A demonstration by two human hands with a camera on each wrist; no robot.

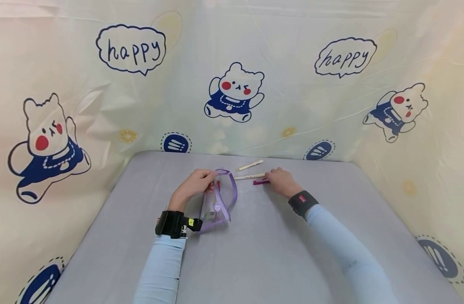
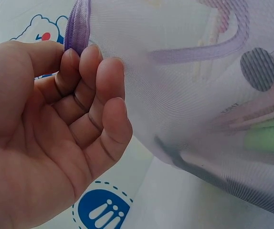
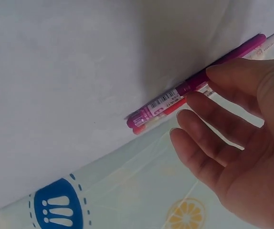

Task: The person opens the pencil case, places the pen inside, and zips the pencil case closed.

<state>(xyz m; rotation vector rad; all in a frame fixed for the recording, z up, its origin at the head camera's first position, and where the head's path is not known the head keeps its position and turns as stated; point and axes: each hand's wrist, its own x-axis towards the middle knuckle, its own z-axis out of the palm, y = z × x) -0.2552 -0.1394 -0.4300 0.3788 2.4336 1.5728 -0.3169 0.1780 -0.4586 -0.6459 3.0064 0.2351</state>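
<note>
My left hand (image 1: 195, 185) pinches the purple zipper edge of a see-through mesh pencil pouch (image 1: 221, 203), holding its mouth agape. Through the mesh in the left wrist view, a green item (image 2: 268, 139) and a grey ribbed round end (image 2: 259, 69) show inside. To the right, my right hand (image 1: 283, 182) has thumb and index finger pinched on a magenta pen (image 3: 163, 101). A red pen (image 3: 175, 106) lies right along its far side. The other fingers curl loosely, and part of both pens is hidden behind the fingers.
Two cream-white pens lie by the pens at hand: one pen (image 1: 250, 165) farther back, another pen (image 1: 247, 177) reaching from the pouch toward my right hand. The grey table (image 1: 254, 261) ends at a printed cloth backdrop (image 1: 292, 105) behind and at both sides.
</note>
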